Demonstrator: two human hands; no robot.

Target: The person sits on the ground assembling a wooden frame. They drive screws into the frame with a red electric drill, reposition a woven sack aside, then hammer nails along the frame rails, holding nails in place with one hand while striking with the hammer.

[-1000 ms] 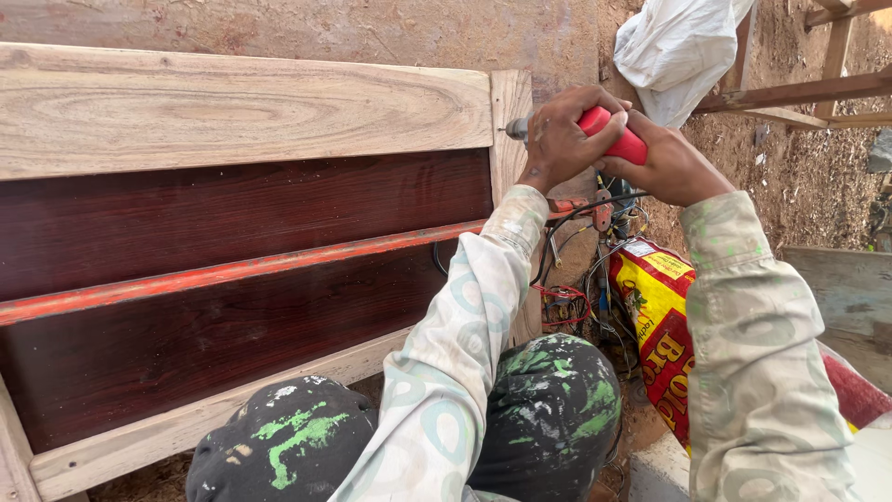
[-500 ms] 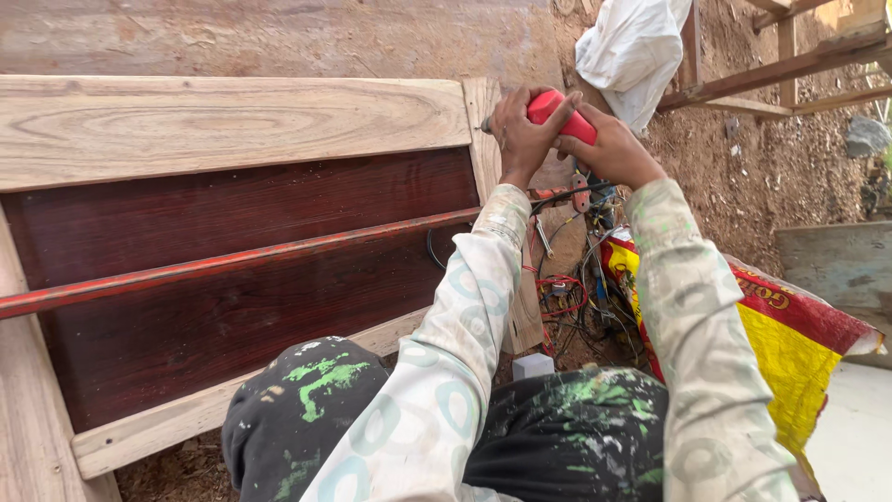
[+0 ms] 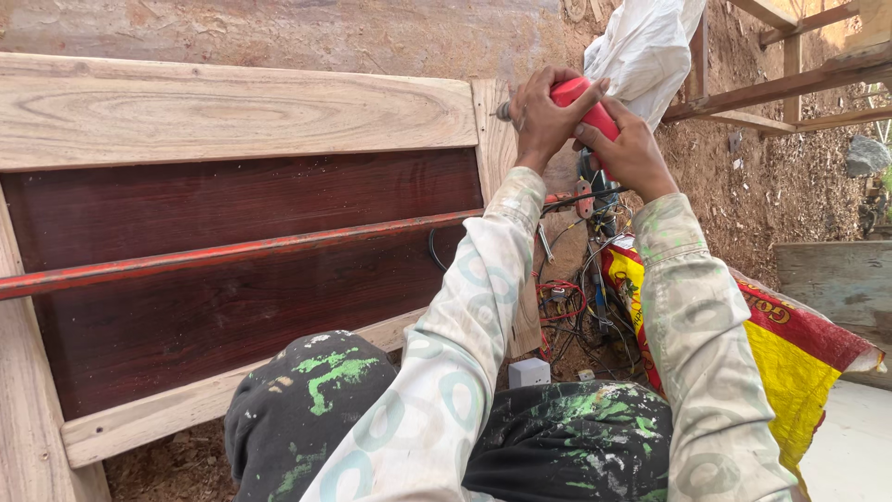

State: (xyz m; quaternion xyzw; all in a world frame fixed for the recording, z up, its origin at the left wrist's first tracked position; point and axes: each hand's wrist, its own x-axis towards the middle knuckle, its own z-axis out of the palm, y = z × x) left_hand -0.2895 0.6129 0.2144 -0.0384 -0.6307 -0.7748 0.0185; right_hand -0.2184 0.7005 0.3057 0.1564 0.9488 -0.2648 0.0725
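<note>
Both my hands grip a red-handled tool (image 3: 583, 100) whose metal tip (image 3: 503, 111) presses against the right upright of a pale wooden frame (image 3: 490, 130). My left hand (image 3: 541, 112) wraps the front of the handle near the tip. My right hand (image 3: 632, 149) holds the rear of the handle. The frame surrounds a dark reddish-brown panel (image 3: 242, 270). A long red bar clamp (image 3: 232, 251) runs across the panel from left to right.
A white cloth (image 3: 646, 46) hangs above my hands. Tangled cables (image 3: 571, 297) and a small white box (image 3: 530, 372) lie on the dirt below. A yellow and red sack (image 3: 790, 363) sits at right, beside wooden beams (image 3: 790, 79) and an earth bank.
The view has shifted, so my hands and the tool sit lower and more central in frame. Both hands keep their grip on the tool at the frame's upright.
</note>
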